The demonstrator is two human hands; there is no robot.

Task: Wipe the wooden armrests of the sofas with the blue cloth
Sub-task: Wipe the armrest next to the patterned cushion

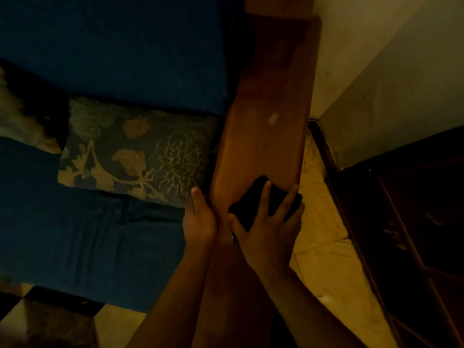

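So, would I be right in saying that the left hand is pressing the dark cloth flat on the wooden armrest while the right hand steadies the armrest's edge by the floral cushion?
Not quite: the hands are swapped. In the head view, the right hand presses the cloth flat on the wooden armrest, fingers spread, while the left hand steadies the armrest's edge by the floral cushion.
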